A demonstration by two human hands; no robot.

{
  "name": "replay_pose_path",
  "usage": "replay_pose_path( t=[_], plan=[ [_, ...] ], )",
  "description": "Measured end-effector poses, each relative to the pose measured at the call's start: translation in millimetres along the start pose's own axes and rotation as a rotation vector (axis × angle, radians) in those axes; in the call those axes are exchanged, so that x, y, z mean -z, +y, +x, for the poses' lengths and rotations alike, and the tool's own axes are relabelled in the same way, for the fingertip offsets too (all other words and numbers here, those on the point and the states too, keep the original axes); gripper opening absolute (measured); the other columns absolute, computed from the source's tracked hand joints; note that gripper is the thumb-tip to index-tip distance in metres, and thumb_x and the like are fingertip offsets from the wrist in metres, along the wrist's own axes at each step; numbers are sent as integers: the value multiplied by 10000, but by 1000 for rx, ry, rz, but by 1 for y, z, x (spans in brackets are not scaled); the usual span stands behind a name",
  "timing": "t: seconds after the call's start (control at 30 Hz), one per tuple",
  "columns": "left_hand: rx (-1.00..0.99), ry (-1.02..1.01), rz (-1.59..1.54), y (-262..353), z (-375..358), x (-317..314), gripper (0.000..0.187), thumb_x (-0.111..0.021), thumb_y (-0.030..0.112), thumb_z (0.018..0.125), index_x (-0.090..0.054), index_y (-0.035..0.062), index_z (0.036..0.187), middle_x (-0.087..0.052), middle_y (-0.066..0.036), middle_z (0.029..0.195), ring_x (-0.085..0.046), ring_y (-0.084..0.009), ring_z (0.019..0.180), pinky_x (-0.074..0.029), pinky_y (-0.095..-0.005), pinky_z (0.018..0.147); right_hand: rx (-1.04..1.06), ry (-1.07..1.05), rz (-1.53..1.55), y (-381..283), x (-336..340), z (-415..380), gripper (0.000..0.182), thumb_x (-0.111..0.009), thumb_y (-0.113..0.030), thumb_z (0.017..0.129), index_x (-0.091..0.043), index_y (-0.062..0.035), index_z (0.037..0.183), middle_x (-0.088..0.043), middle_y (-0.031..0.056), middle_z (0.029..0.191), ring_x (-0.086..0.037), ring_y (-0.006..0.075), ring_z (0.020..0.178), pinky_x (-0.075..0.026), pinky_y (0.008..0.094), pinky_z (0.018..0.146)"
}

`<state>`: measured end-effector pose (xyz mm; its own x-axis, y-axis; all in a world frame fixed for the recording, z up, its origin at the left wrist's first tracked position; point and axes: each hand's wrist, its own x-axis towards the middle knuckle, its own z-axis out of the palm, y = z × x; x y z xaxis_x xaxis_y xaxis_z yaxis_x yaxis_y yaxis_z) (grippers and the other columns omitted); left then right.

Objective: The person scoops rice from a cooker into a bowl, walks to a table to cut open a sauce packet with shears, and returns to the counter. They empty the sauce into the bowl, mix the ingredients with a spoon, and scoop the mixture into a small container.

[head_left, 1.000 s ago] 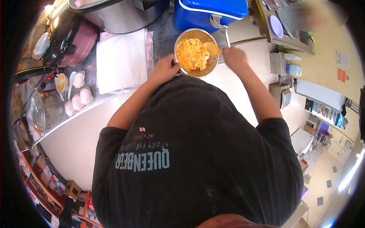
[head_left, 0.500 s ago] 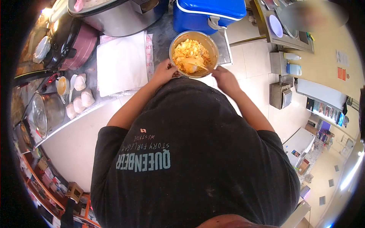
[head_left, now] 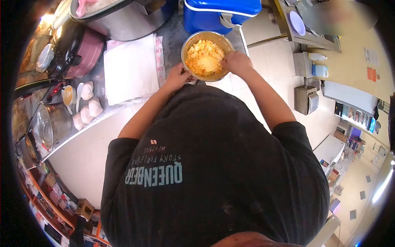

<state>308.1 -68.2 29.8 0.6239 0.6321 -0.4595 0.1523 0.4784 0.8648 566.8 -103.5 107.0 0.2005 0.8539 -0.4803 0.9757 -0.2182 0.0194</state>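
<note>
A round metal bowl (head_left: 222, 40) stands at the counter's edge, close against my body. Inside it lies a yellow-orange rice mixture (head_left: 201, 50) with paler bits. My left hand (head_left: 178, 78) is closed on the bowl's near left rim, fingertips at its side. Over the right rim, my right hand (head_left: 238, 64) is closed round the handle of a rice paddle (head_left: 208, 64), most of which it covers. The paddle's broad pale-yellow blade rests on the rice.
Behind the bowl stands a blue cooler box (head_left: 207, 20). White paper sheets (head_left: 129, 70) lie left of it. Further left are a large rice cooker (head_left: 123, 22), a dark-lidded maroon pot (head_left: 88, 53), wrapped white cups (head_left: 94, 108) and a glass-lidded pot (head_left: 53, 123). Tiled floor (head_left: 271, 61) is at right.
My right hand has moved up and slightly left over the bowl's rim. The paddle's blade has turned flatter on the rice. My left hand keeps its hold on the rim.
</note>
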Motion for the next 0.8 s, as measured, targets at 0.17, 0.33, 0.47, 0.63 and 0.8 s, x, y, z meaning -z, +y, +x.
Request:
replay_pose_path(
  t=[0.17,0.33,0.47,0.63,0.8],
  plan=[
    [-22,-8,-81,-17,5,2,212,-509,34,982,-483,-66,1167,-657,-153,996,-724,-229,850,-609,-315,759,-82,-61,-30,1,51,-6,313,-544,-281,911,-717,-57,1044,-709,160,1077,-691,320,1002,-556,438,842],
    [-58,-12,-96,-24,4,0,219,-524,46,979,-496,-69,1163,-656,-153,989,-724,-231,852,-608,-318,749,13,66,-162,-2,20,31,286,-571,-273,906,-704,-54,1033,-699,178,1054,-692,314,984,-566,433,803],
    [-35,-50,-131,-24,9,4,313,-527,60,989,-460,-58,1271,-641,-179,1110,-708,-250,932,-598,-346,838,118,114,-366,-18,51,2,238,-509,-150,916,-722,-83,998,-710,155,1065,-709,295,956,-579,423,753],
    [-121,28,-63,0,-7,-3,215,-547,54,957,-521,-74,1128,-670,-145,913,-729,-214,796,-601,-305,724,68,124,-410,-19,88,-21,233,-520,-172,922,-727,-76,963,-724,147,982,-719,297,905,-584,416,728],
    [-142,46,7,-11,2,0,184,-550,43,940,-526,-67,1086,-660,-123,878,-722,-197,763,-600,-298,706,145,42,-234,16,22,19,243,-531,-237,936,-720,-84,951,-717,159,935,-696,327,939,-558,445,786]
  ],
)
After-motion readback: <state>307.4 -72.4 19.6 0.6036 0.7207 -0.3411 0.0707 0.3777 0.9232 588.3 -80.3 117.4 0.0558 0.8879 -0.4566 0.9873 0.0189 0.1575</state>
